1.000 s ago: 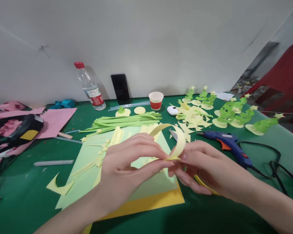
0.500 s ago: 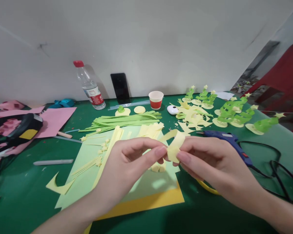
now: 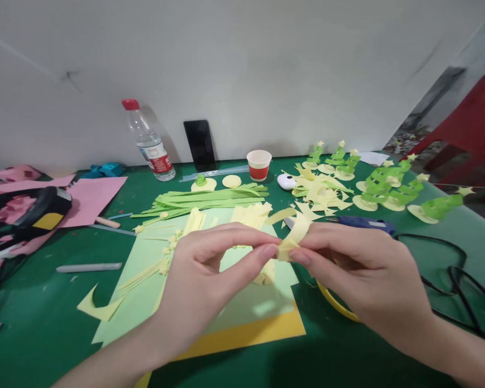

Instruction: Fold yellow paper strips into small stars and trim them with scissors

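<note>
Between my two hands is a pale yellow paper strip (image 3: 298, 230), folded at its lower end and curling up and back in a loop. My left hand (image 3: 222, 269) pinches the folded end from the left with thumb and fingers. From the right, my right hand (image 3: 355, 275) pinches the same fold, its thumb in front. Below them lies a light green sheet (image 3: 242, 302) over a yellow-orange one (image 3: 250, 337), bearing pale yellow strips (image 3: 145, 276) and small folded stars. Yellow scissor handles, partly seen, show under my right hand.
Green strips (image 3: 206, 199), a paper cup (image 3: 259, 166), a bottle (image 3: 156, 151) and a phone (image 3: 200, 145) are at the back. Paper scraps (image 3: 321, 191), green spiral pieces (image 3: 378, 186) and a blue glue gun (image 3: 364, 223) with its cord lie right. Pink paper (image 3: 95, 199) is left.
The strip's folded end has turned between my fingers and now looks more tightly folded. My right hand has shifted slightly, covering more of the glue gun and exposing more of the yellow handle.
</note>
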Tool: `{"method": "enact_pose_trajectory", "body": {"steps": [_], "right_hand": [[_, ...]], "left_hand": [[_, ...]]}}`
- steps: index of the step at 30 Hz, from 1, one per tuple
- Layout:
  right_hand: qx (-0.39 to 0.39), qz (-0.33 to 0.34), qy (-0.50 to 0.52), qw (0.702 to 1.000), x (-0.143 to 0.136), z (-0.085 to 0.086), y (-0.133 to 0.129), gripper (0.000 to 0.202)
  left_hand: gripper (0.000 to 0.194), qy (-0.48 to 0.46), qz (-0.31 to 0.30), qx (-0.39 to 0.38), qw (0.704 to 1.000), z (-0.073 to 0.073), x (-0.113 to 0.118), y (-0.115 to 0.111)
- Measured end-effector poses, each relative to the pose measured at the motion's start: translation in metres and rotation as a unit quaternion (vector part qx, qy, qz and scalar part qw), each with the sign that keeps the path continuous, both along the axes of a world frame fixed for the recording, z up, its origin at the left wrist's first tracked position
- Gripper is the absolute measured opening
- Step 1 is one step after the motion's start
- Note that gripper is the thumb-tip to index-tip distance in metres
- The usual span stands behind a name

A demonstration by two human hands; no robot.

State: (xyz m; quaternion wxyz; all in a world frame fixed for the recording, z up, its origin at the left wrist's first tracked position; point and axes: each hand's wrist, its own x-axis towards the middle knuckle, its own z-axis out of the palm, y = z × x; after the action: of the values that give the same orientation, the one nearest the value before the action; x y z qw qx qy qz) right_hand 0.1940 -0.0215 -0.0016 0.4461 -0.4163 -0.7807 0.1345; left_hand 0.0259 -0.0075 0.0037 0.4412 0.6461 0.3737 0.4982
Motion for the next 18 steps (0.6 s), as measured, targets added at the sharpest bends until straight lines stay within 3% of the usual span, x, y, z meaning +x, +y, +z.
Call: {"method": "enact_pose_trajectory", "body": {"steps": [11,18], "right_hand": [[0.022,-0.014,0.019,0.999,0.0015,0.0020,0.0000,0.031],[-0.121,0.027,0.129,0.984,-0.0011,0.0054,0.0005,0.024]], "left_hand": [[0.022,0.011,-0.020,-0.001,1.000,-0.0010,-0.0010,-0.0013],[0.018,0.015,-0.027,-0.041,0.999,-0.0013,0.0000,-0.0012]]}}
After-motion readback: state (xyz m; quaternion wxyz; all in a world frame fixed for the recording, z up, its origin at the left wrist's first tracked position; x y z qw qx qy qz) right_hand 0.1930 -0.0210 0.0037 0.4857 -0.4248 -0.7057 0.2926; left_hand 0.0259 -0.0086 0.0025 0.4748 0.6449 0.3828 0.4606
